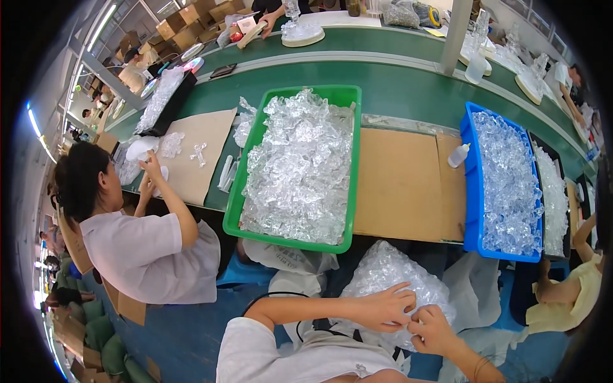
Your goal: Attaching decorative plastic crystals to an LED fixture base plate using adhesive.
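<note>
My 2 hands pinch the clear bag of plastic pieces (389, 274) on my lap, below the green tray (255, 137): left hand (383, 308) on top, right hand (434, 329) gripping its lower edge; bag bulges upward.

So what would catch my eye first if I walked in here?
Probably the green tray heaped with clear plastic pieces at the middle of the workbench, and the blue tray of similar pieces to its right. Below them, the left hand and right hand grip a clear bag of pieces.
</note>
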Motion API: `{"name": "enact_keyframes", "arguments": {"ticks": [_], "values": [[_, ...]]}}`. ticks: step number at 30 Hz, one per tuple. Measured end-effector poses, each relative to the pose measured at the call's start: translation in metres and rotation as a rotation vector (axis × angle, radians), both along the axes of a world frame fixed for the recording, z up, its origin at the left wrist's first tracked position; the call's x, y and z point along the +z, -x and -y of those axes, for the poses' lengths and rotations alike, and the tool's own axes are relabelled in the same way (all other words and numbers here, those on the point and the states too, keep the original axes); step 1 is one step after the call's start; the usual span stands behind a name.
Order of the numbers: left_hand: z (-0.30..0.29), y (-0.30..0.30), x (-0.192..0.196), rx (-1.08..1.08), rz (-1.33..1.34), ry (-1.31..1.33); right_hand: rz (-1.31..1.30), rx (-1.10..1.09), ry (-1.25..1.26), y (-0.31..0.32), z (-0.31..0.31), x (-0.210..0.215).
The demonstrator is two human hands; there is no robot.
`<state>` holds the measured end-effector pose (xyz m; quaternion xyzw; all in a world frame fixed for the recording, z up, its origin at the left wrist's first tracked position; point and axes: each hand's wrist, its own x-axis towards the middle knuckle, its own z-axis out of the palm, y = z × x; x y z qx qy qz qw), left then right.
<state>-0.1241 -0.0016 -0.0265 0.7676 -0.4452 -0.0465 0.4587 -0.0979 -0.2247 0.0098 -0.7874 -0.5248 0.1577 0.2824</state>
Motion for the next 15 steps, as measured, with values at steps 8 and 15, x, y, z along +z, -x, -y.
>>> {"name": "enact_keyframes", "arguments": {"ticks": [8,15], "values": [[-0.01,-0.003,-0.008,-0.127,-0.095,0.228,0.148,0.243,-0.069,-0.008,-0.008,0.015],[-0.009,-0.009,-0.011,-0.17,-0.17,0.332,0.241,0.299,0.102,-0.012,-0.003,0.022]]}}
